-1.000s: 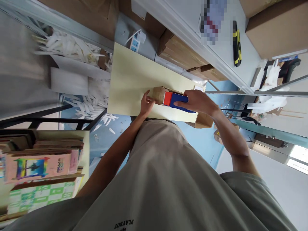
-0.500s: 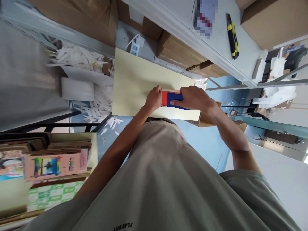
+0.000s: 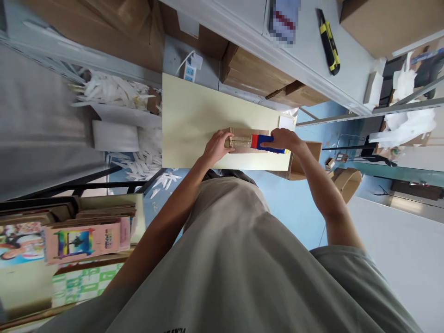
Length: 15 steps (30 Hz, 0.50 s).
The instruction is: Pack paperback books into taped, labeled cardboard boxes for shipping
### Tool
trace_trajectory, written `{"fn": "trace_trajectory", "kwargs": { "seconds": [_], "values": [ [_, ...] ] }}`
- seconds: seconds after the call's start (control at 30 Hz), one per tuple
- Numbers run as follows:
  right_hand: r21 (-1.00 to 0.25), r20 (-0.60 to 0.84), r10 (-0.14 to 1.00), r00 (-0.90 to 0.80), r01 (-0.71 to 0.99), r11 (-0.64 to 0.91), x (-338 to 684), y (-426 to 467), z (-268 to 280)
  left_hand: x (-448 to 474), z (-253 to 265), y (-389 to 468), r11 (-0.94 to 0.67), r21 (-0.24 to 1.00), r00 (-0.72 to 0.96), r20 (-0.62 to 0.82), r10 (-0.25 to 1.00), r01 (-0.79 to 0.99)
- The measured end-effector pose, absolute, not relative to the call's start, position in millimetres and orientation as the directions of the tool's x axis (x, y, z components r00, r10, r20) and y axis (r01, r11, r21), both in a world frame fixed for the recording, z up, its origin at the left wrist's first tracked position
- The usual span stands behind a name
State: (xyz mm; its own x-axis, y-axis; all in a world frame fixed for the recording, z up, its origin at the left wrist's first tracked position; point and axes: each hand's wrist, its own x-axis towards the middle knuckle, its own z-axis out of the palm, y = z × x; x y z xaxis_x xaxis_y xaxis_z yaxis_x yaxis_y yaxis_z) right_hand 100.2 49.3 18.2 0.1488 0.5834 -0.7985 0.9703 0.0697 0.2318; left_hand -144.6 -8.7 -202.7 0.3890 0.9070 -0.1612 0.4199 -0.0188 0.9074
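A small brown cardboard box lies on the pale yellow tabletop. At its left end, my left hand grips the box with thumb and fingers on either side of that end. My right hand is wrapped round a blue and red tape dispenser near the right end of the box. A shiny strip of clear tape runs along the box top between my left fingers and the dispenser's red front. My palms hide part of both things.
Across the table, a grey shelf bears a black and yellow utility knife. Beneath it are cardboard boxes and a power strip. An open carton stands right of the table. Folded printed cartons fill the lower left.
My right hand has drawn the tape dispenser rightward, away from my left hand. A length of clear tape and more of the box top now show between them. The view has shifted slightly.
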Motion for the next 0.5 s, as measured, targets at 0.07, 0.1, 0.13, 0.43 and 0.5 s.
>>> {"fn": "trace_trajectory", "kwargs": {
  "seconds": [0.07,0.1,0.13,0.43,0.5],
  "values": [
    [0.208,-0.81,0.57,0.138,0.976,0.059,106.0,49.7,3.6,-146.0,-200.9,-11.2,0.001,0.909,0.381,-0.176,0.907,0.417],
    [0.194,-0.817,0.563,0.128,0.979,0.059,108.5,50.0,-2.4,-146.1,-199.6,-13.1,0.019,0.911,0.371,-0.186,0.91,0.412],
    [0.179,-0.821,0.559,0.115,0.982,0.061,110.9,50.4,-7.4,-145.7,-198.2,-15.7,0.039,0.914,0.355,-0.196,0.914,0.404],
    [0.043,-0.817,0.575,-0.031,0.992,0.115,126.8,56.3,-23.8,-103.0,-191.1,-41.9,0.378,0.915,-0.19,-0.35,0.917,0.138],
    [0.014,-0.809,0.583,-0.071,0.99,0.139,130.1,57.1,-25.9,-90.9,-193.1,-42.8,0.399,0.908,-0.302,-0.347,0.888,0.127]
  ]
}}
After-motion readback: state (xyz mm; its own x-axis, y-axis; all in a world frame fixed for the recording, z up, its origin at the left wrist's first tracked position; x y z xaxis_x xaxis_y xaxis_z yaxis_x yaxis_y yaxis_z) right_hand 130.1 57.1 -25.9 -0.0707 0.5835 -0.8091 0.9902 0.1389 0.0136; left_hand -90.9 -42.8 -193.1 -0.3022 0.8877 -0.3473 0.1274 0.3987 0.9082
